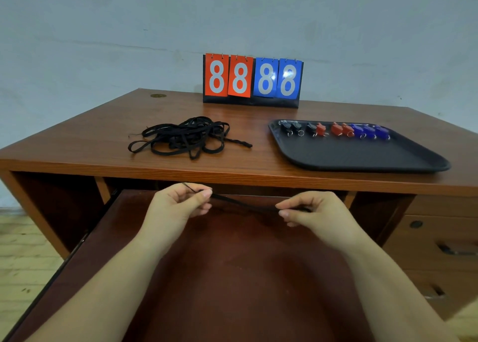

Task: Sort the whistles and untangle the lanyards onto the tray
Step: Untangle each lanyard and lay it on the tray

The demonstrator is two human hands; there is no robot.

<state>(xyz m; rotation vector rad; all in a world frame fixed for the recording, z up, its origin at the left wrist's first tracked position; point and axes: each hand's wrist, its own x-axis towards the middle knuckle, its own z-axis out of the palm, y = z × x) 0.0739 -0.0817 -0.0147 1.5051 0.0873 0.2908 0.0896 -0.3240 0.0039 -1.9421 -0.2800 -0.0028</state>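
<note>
Two hands hold one black string.
The left hand (178, 204) and right hand (314, 212) pinch the lanyard (243, 204) tight, below the desk (108, 134) edge.

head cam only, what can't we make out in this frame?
- Lanyard pile: the number of cords cannot be counted, the loops overlap.
- Held lanyard: its ends are hidden inside the left hand and right hand.
- Whistles on the tray: mouthpiece detail too small at this range.
- Drawers at right: cut off by the frame edge.
</note>
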